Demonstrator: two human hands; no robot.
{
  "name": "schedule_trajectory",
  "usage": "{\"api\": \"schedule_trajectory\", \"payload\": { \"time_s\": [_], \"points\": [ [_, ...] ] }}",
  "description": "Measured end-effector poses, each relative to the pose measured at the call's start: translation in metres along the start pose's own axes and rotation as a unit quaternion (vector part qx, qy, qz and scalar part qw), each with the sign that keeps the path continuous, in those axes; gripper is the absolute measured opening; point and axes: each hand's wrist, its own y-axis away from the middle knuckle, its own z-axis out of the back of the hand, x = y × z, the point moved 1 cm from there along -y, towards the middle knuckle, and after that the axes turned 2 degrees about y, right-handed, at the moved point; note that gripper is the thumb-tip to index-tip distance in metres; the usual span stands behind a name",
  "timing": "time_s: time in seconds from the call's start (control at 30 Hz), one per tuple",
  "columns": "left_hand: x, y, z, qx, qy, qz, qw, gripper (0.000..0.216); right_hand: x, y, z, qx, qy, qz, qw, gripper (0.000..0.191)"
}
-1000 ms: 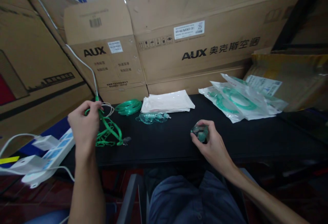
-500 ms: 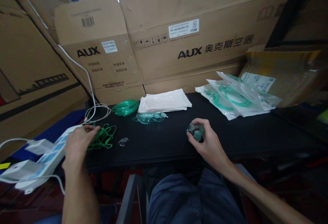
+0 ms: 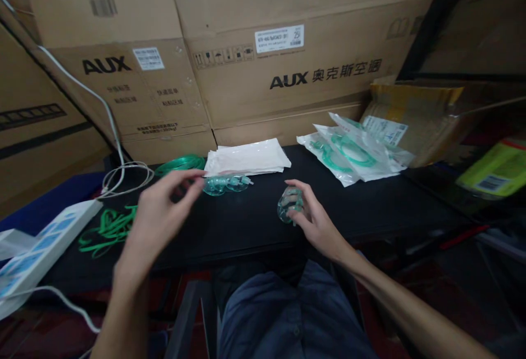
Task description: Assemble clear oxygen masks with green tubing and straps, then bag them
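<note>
My right hand (image 3: 314,216) grips a clear green-tinted oxygen mask (image 3: 283,205) above the front of the black table, thumb and fingers around its edge. My left hand (image 3: 166,205), slightly blurred, hovers empty over the table with thumb and forefinger a little apart. Its fingertips appear just left of a group of clear green masks (image 3: 226,184). Left of that wrist lies a tangle of green elastic straps (image 3: 109,227), partly covered by the forearm. Behind the hand, a coil of green tubing (image 3: 181,163) is partly hidden.
White packets (image 3: 246,156) lie behind the masks. Clear bags with green tubing (image 3: 349,150) rest at the right, before a taped parcel (image 3: 411,112). A white power strip (image 3: 45,249) and cable stand at left. Large cardboard boxes (image 3: 230,90) wall off the back.
My left hand has left the green straps and moved right, towards the masks. The mask in my right hand has turned. The view has swung right, and a yellow-green package shows more fully.
</note>
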Motion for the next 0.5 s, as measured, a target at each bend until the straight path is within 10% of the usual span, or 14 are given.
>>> {"api": "schedule_trajectory", "payload": {
  "time_s": [0.2,0.5],
  "points": [
    [-0.065,0.022,-0.096,0.15,0.154,-0.205,0.955,0.04,-0.001,-0.007,-0.001,0.026,-0.144,-0.058,0.988,0.058],
    [-0.041,0.007,-0.121,0.211,0.419,0.024,0.883,0.029,0.003,-0.005,0.001,0.053,-0.2,-0.043,0.977,0.053]
  ]
}}
